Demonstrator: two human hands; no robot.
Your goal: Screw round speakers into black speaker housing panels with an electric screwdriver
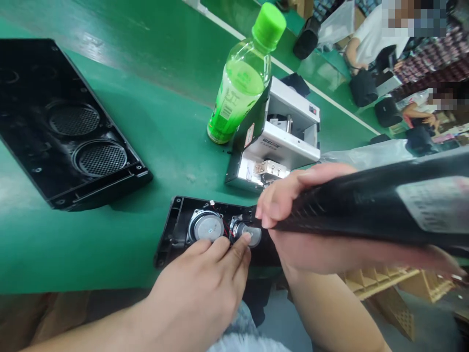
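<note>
My right hand [315, 239] is wrapped around a black electric screwdriver [351, 203] with a pale label. Its front end points left, over the speaker panel; the bit is hidden. My left hand [208, 278] rests on the panel, fingers together, a fingertip pressing the small speaker driver [255, 236]. Beside it, partly behind my knuckles, sits a larger round speaker driver [208, 226]. Both lie in a black plastic speaker panel [176, 220] at the table's near edge. Thin red and black wires run between them, and a small white connector [212, 203] shows at the panel's far edge.
Left on the green table [164, 122] lies another black speaker housing [32, 132] with two round grilles. A green-capped bottle [238, 83] stands beside a silver-and-black screw feeder [278, 132]. Wooden racks [381, 281] are below right. Co-workers [377, 39] and black speaker boxes are farther back.
</note>
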